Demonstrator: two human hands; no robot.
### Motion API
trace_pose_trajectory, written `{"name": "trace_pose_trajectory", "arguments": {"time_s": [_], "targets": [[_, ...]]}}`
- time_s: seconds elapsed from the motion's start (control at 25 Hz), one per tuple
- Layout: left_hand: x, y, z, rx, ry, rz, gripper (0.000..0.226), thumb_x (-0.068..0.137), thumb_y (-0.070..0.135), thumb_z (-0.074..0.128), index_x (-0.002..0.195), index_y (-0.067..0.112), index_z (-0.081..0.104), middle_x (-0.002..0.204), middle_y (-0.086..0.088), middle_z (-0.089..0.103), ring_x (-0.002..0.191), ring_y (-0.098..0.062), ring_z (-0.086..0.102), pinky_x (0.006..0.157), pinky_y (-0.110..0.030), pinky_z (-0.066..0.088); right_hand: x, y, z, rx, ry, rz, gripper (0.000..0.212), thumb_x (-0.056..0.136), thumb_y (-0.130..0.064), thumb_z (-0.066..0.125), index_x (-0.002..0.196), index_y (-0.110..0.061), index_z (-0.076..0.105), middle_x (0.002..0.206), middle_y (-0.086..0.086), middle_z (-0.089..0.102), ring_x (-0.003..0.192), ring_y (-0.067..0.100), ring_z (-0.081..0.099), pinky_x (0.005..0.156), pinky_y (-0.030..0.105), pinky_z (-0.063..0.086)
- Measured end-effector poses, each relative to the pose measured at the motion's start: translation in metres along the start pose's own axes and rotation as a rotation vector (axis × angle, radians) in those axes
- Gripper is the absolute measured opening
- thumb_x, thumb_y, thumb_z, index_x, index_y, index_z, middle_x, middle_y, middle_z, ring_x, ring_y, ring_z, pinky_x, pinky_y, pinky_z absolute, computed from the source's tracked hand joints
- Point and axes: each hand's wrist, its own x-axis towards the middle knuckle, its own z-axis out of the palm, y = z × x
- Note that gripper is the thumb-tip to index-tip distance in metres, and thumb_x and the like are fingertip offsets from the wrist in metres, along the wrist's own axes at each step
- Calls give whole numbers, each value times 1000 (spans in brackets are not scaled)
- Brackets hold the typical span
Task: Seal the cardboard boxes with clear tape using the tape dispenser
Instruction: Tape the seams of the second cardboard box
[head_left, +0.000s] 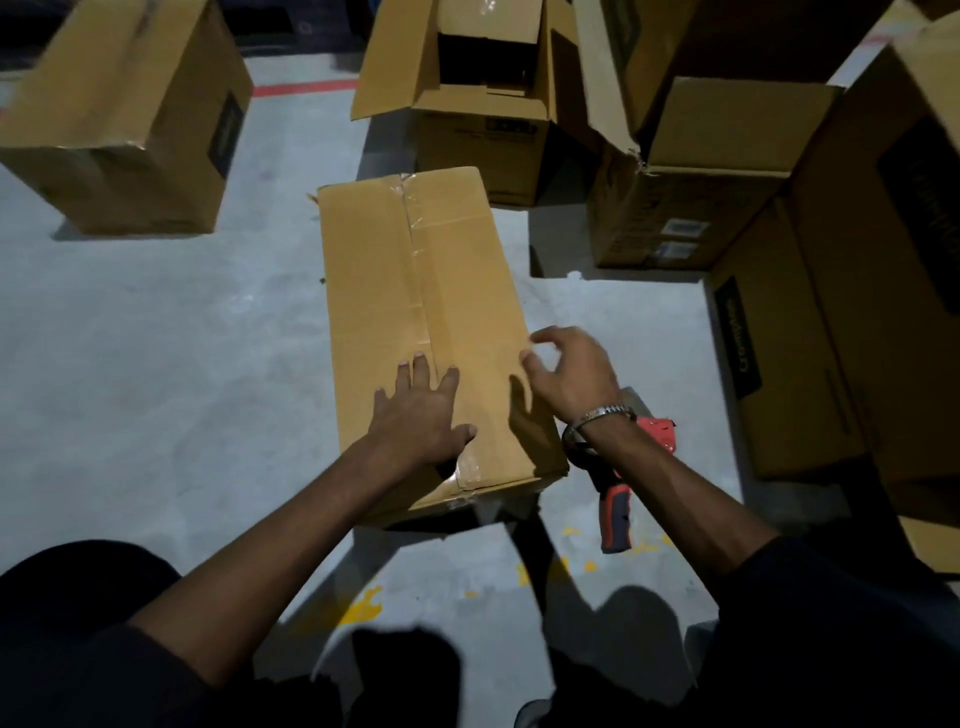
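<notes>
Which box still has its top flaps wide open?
The open box at the top middle, just behind the taped box that the left hand presses on. Its flaps stick up and outward; the taped one's top is closed flat.

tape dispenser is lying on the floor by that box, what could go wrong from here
The tape dispenser lies under the right forearm, so it could get knocked or knelt on. The left hand presses flat on the taped box while the right hand hovers curled at its edge; a shove might slide the box.
</notes>
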Motion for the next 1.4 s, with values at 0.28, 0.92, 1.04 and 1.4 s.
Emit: {"name": "trace_pose_trajectory", "arguments": {"time_s": [0.28,0.92,1.04,1.4], "targets": [[14,23,-5,235,-135,282,95,103,63,47,167,20,-9,171,-22,-19,160,-41,-7,127,-56,21,-86,101,29,22,599,917,56,65,-34,54,118,-17,49,123,13,49,121,40,48,94,53,42],[13,4,-17,251,-148,380,84,106,60,43,168,27,-4,174,-16,-16,162,-33,-5,127,-54,21,-51,134,-13,49,25,955,47,71,-52,69,93,-11,68,95,17,70,94,38,69,76,38,52],[18,2,-17,143,-76,388,66,107,56,42,164,26,25,173,-15,14,160,-33,16,121,-53,32,-31,106,-68,178,19,843,41,59,-46,65,81,-11,65,73,11,64,61,27,59,58,34,42],[-19,41,-65,-1932,-687,-33,79,101,68,46,136,-2,60,122,-21,73,110,-38,73,84,-41,61,-41,-25,-164,634,-738,377,37,92,-1,71,61,-16,58,58,4,22,45,15,21,43,21,26]]}}
